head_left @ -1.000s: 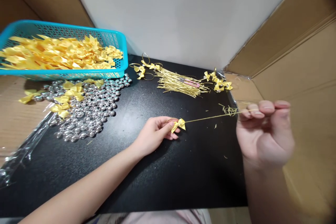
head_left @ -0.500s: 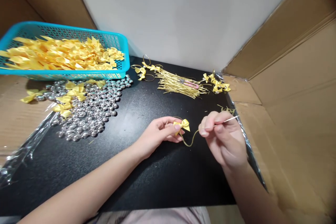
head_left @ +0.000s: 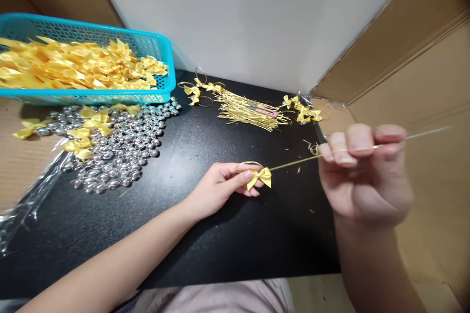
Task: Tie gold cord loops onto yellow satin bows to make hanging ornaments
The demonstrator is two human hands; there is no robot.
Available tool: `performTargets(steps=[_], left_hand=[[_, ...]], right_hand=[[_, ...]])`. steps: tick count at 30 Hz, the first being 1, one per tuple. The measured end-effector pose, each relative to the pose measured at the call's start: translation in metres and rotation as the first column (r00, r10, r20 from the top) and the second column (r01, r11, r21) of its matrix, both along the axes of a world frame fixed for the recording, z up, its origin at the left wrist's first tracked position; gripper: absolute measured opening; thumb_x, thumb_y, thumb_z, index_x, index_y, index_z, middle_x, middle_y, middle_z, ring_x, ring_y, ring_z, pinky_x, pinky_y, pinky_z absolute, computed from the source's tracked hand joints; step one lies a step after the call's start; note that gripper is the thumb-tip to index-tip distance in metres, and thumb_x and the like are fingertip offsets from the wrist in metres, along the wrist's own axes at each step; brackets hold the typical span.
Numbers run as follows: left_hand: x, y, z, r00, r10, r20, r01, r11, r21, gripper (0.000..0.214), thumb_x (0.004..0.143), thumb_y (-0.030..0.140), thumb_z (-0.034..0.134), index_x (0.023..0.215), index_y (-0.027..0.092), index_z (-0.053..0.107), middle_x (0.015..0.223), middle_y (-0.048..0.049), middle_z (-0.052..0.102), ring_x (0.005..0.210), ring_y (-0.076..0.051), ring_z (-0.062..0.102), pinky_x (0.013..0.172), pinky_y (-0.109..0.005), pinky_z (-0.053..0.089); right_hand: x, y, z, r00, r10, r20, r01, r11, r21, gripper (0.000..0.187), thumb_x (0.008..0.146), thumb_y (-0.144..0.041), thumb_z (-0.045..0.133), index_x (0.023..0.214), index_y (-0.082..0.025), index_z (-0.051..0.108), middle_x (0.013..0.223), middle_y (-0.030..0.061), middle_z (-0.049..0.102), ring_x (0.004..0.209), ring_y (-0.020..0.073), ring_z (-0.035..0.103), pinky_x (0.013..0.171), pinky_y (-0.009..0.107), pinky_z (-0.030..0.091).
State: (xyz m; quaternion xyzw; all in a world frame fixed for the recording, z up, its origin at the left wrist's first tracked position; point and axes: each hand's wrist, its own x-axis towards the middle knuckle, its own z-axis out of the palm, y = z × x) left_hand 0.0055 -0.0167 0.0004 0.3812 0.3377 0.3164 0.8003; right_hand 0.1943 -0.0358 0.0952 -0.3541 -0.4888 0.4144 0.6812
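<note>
My left hand (head_left: 220, 188) rests on the black table (head_left: 227, 234) and pinches a small yellow ribbon bow (head_left: 261, 176) with a gold loop above it. From the bow a gold cord (head_left: 293, 162) runs taut up to the right. My right hand (head_left: 363, 176) is raised off the table with its fingers curled round that cord, whose thin end sticks out past the fingers to the right.
A teal basket (head_left: 161, 83) full of yellow bows stands at the back left. Several silver bells (head_left: 121, 151) and loose bows lie in front of it. A bundle of gold cords (head_left: 249, 113) and finished bows (head_left: 304, 113) lie at the back. Cardboard walls (head_left: 411, 73) close the right side.
My right hand has swung from close beside the bow out to the right and upward, drawing the slack cord taut. The left hand stayed put, still holding the bow.
</note>
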Motion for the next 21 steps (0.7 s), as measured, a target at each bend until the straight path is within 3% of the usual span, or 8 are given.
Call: performTargets(steps=[7,14,18,21], left_hand=[[0.002,0.0,-0.004,0.999,0.031,0.009,-0.031,0.999,-0.013,0.031,0.075,0.034,0.078,0.098,0.014,0.076,0.083,-0.0051,0.076,0.071,-0.012,0.069,0.075,-0.026,0.058],[0.003,-0.001,-0.005,0.993,0.045,-0.105,-0.033,0.992,0.118,0.029,0.08,0.034,0.073,0.1,0.013,0.076,0.086,-0.0065,0.077,0.073,-0.013,0.07,0.074,-0.024,0.057],[0.003,-0.003,-0.007,0.988,0.037,-0.149,-0.006,0.979,0.204,0.03,0.085,0.033,0.067,0.107,0.013,0.074,0.089,-0.0077,0.077,0.075,-0.014,0.07,0.077,-0.027,0.057],[0.003,-0.003,-0.007,0.985,0.049,-0.165,-0.012,0.976,0.219,0.03,0.085,0.03,0.066,0.108,0.012,0.074,0.088,-0.008,0.077,0.074,-0.014,0.07,0.077,-0.027,0.057]], right_hand=[[0.023,-0.011,0.01,0.991,-0.126,0.042,0.123,0.989,0.079,0.015,0.062,-0.04,0.087,0.07,-0.041,0.074,0.048,-0.0052,0.038,0.036,0.0091,0.035,0.032,0.027,0.03],[0.053,-0.027,-0.003,0.991,-0.128,0.036,0.122,0.983,0.14,0.017,0.066,-0.029,0.086,0.073,-0.032,0.071,0.052,-0.0049,0.042,0.038,0.0094,0.04,0.03,0.028,0.033],[0.053,-0.03,0.0,0.989,-0.147,0.019,0.142,0.979,0.145,0.022,0.065,-0.023,0.087,0.066,-0.025,0.065,0.055,-0.0046,0.041,0.041,0.0072,0.042,0.034,0.026,0.034],[0.047,-0.032,0.004,0.987,-0.158,-0.002,0.157,0.98,0.125,0.019,0.073,-0.028,0.083,0.066,-0.026,0.065,0.055,-0.0043,0.039,0.042,0.0064,0.043,0.036,0.024,0.035]])
